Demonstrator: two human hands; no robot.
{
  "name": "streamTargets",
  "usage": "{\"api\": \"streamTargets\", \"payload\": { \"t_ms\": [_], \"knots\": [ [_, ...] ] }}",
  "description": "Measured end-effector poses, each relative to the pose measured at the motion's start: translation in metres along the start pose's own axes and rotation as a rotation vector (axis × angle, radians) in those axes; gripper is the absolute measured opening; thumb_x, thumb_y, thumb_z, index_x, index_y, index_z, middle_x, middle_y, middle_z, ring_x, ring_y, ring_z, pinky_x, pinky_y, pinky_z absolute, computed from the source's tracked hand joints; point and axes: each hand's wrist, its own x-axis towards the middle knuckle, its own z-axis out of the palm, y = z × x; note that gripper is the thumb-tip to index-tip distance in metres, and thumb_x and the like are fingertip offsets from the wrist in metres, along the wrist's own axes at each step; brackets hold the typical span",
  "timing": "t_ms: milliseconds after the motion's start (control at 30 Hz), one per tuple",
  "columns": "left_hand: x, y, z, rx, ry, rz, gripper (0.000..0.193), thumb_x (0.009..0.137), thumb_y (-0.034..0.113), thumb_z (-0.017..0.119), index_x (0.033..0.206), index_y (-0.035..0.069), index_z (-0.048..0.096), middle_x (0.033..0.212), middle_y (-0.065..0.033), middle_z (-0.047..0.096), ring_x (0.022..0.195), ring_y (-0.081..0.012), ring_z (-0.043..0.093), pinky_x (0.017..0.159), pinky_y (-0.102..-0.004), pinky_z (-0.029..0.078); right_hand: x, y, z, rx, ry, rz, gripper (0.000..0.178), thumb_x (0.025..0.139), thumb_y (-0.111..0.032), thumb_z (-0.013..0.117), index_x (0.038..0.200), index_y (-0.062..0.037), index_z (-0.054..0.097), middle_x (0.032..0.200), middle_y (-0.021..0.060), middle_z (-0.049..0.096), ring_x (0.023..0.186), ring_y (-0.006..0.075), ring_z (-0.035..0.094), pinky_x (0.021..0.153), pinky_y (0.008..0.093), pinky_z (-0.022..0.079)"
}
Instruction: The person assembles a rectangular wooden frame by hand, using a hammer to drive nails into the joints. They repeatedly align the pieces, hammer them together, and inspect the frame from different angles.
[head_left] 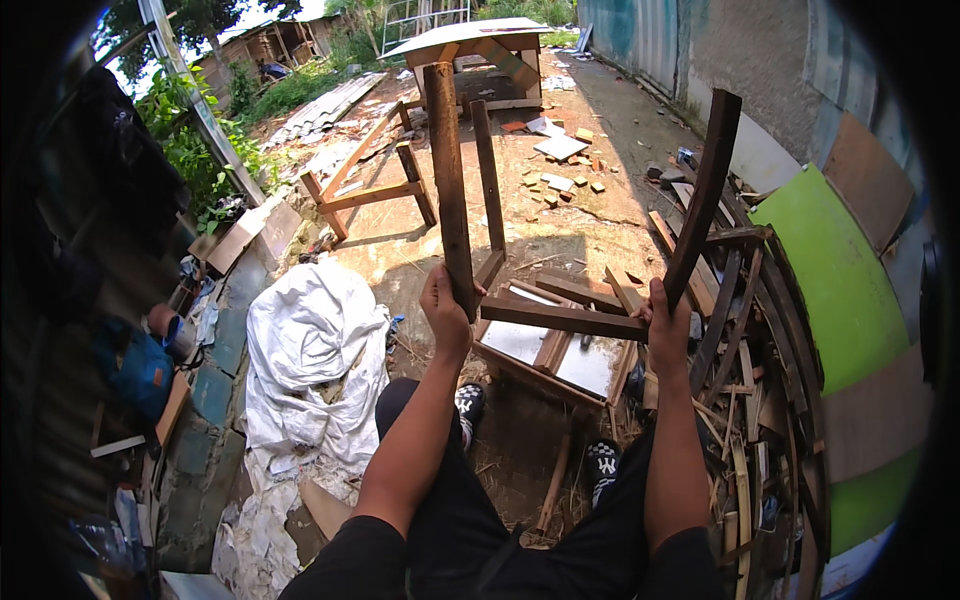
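Observation:
A dark wooden frame, made of upright legs joined by a crossbar, is held up in front of me. My left hand is closed around the lower end of its thick left leg. My right hand grips the corner where the crossbar meets the right leg. A thinner leg rises behind the left one. Below and beyond the crossbar lies a wood-edged panel piece with white surfaces, partly hidden by the frame.
To my left a white cloth or sack lies heaped beside a low block wall. Scrap wood and a green panel line the right. Farther off stand another wooden frame, scattered blocks and a white-topped table.

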Motion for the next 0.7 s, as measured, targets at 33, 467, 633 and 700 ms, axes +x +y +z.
{"api": "streamTargets", "payload": {
  "t_ms": [33,467,633,700],
  "knots": [
    [-0.001,0.000,0.001,0.025,-0.006,0.006,0.042,0.115,0.035,0.037,0.095,0.003,0.057,0.071,-0.0109,0.062,0.063,-0.0201,0.063,0.066,-0.0356,0.056,0.000,0.001,0.001,-0.011,0.002,-0.011,0.044,0.103,-0.044,0.065,0.083,-0.0070,0.053,0.070,-0.0019,0.046,0.062,0.0081,0.051,0.062,0.0312,0.053],
    [-0.008,0.001,0.001,-0.063,-0.078,-0.004,0.033,0.116,0.030,0.033,0.113,0.005,0.054,0.078,-0.0083,0.061,0.067,-0.0166,0.062,0.065,-0.0308,0.054,-0.002,-0.009,0.008,-0.106,-0.010,-0.060,0.047,0.104,-0.046,0.064,0.078,-0.0114,0.045,0.066,-0.0042,0.040,0.059,0.0071,0.047,0.063,0.0314,0.052],
    [-0.012,0.000,0.004,-0.054,-0.101,-0.053,0.036,0.115,0.033,0.034,0.113,0.003,0.054,0.079,-0.0122,0.062,0.067,-0.0208,0.063,0.066,-0.0344,0.054,0.000,-0.007,0.002,-0.109,-0.001,-0.063,0.048,0.103,-0.047,0.065,0.077,-0.0110,0.046,0.065,-0.0040,0.041,0.059,0.0080,0.047,0.064,0.0322,0.052],
    [-0.014,0.000,0.005,-0.086,-0.103,-0.071,0.036,0.115,0.032,0.033,0.113,0.003,0.054,0.080,-0.0127,0.062,0.067,-0.0209,0.063,0.065,-0.0341,0.054,0.001,-0.008,0.001,-0.093,0.003,-0.050,0.048,0.103,-0.047,0.065,0.077,-0.0109,0.047,0.065,-0.0040,0.041,0.059,0.0082,0.047,0.063,0.0324,0.052]
  ]
}}
